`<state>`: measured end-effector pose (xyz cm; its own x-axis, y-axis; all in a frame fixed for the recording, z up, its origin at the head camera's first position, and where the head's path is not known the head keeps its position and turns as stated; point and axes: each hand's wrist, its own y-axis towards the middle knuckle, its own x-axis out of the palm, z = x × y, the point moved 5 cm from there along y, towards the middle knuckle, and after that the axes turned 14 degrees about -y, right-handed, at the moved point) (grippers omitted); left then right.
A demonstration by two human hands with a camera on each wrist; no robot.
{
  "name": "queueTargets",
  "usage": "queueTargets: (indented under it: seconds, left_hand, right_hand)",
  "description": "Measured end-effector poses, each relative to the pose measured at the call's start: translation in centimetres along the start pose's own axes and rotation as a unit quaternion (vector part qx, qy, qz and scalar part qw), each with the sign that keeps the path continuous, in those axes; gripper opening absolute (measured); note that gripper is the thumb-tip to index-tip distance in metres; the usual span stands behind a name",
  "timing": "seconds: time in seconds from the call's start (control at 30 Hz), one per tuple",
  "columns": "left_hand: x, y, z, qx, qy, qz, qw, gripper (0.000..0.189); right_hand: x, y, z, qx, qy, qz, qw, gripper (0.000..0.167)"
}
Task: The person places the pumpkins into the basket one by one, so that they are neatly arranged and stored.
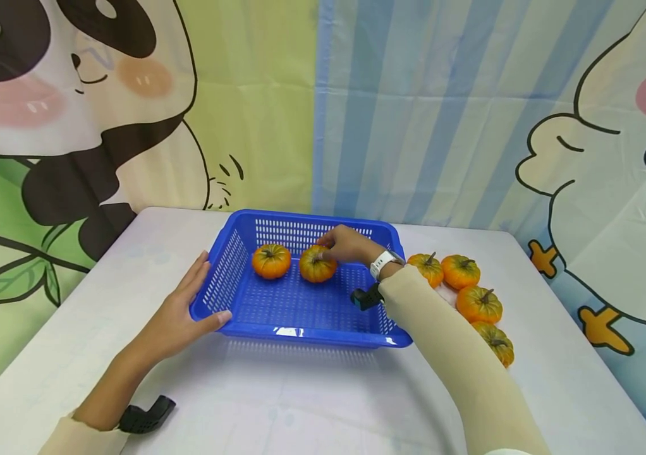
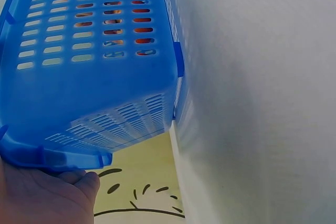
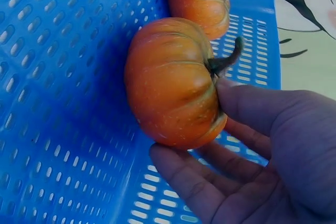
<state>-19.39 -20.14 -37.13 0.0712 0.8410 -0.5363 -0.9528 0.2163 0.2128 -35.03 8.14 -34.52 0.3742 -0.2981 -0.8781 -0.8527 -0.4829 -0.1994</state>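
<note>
A blue plastic basket (image 1: 323,335) with slotted walls stands on the white table. Inside it, my right hand (image 1: 351,244) holds a small orange pumpkin (image 1: 317,268) by its side. The right wrist view shows the thumb beside the stem of that pumpkin (image 3: 170,85) and the fingers on its far side. Another pumpkin (image 1: 271,261) sits to its left in the basket. My left hand (image 1: 177,319) touches the basket's left rim, fingers straight and thumb spread over the front corner. In the left wrist view, part of the left hand (image 2: 50,195) shows against the basket rim.
Several more pumpkins (image 1: 479,304) lie on the table (image 1: 277,404) right of the basket, partly behind the right sleeve (image 1: 459,354). Behind the table hangs a printed curtain (image 1: 414,114) with a panda and a white bird.
</note>
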Motion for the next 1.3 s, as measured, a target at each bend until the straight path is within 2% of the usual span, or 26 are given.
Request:
queueTargets:
  seconds: [0.33,0.77,0.87,1.07,1.3]
  left_hand:
    - [-0.05,-0.06,0.24,0.002,0.001,0.001,1.0000,0.100]
    - [0.01,-0.11,0.02,0.008,-0.002,0.006,1.0000,0.099]
    - [0.02,-0.10,0.02,0.010,-0.003,0.006,0.9999,0.099]
    - [0.01,-0.19,0.17,0.006,-0.005,0.005,1.0000,0.100]
    - [-0.01,-0.18,0.18,0.005,-0.004,0.005,1.0000,0.100]
  right_hand:
    - [0.36,-0.20,0.35,0.044,0.078,-0.021,0.9958,0.040]
    - [0.52,-0.21,0.65,0.044,0.065,-0.025,0.9966,0.038]
    - [0.39,-0.23,0.50,0.029,0.059,-0.016,0.9977,0.040]
    - [0.13,-0.19,-0.05,-0.029,0.068,-0.007,0.9972,0.042]
    - [-0.15,-0.21,-0.25,-0.047,0.070,0.011,0.9964,0.037]
